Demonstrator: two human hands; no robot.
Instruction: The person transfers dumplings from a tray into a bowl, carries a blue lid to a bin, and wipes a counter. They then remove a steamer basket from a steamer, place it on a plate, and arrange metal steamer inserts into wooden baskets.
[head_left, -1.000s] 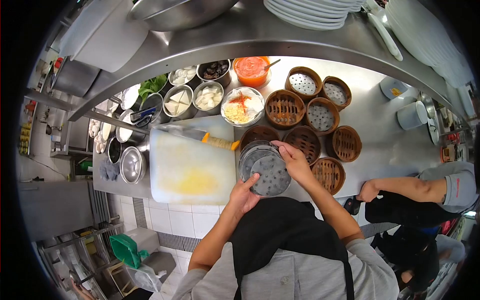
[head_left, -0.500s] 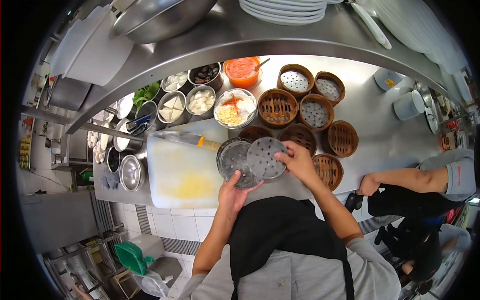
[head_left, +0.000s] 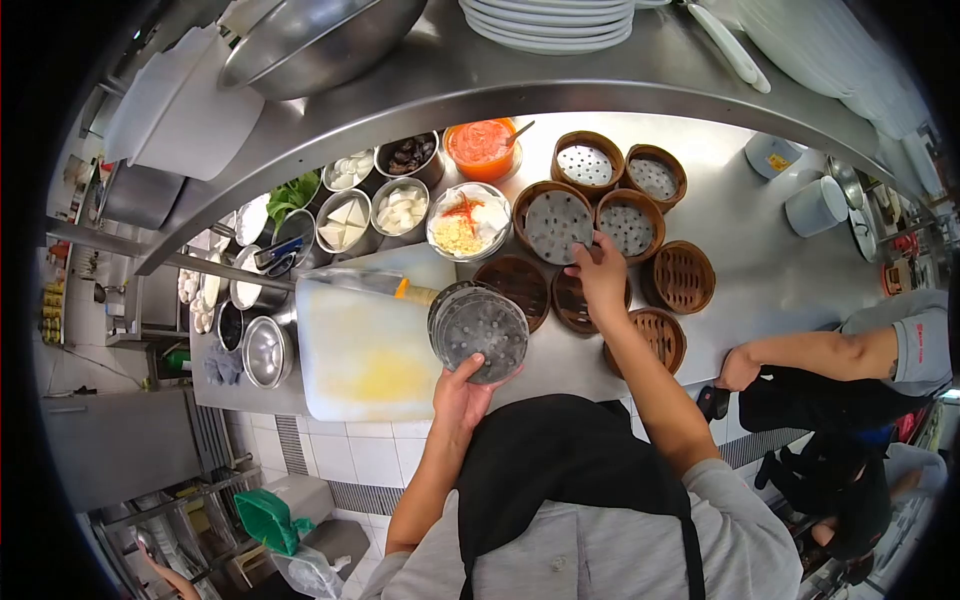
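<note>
My left hand [head_left: 462, 400] grips a stack of round perforated steamer liners [head_left: 482, 335], thumb on top, just right of the cutting board. With its fingertips, my right hand [head_left: 601, 272] pinches the edge of a single perforated liner [head_left: 558, 226], which lies over the opening of a bamboo steamer basket [head_left: 526, 247]. Three other baskets behind and beside it, such as the back one [head_left: 586, 165], have liners inside. Several slatted baskets, among them one at the right [head_left: 680, 276] and one near my wrist [head_left: 655, 342], show bare slats.
A knife [head_left: 360, 282] lies on the white cutting board [head_left: 330, 390]. Metal tubs of ingredients, a white bowl [head_left: 470, 252] and an orange tub [head_left: 480, 150] stand behind. A steel shelf [head_left: 500, 98] overhangs the counter. At right is another person's arm [head_left: 810, 355].
My right hand has carried one liner from the stack up and to the right, over a basket that showed bare slats. My left hand still holds the stack in nearly the same place.
</note>
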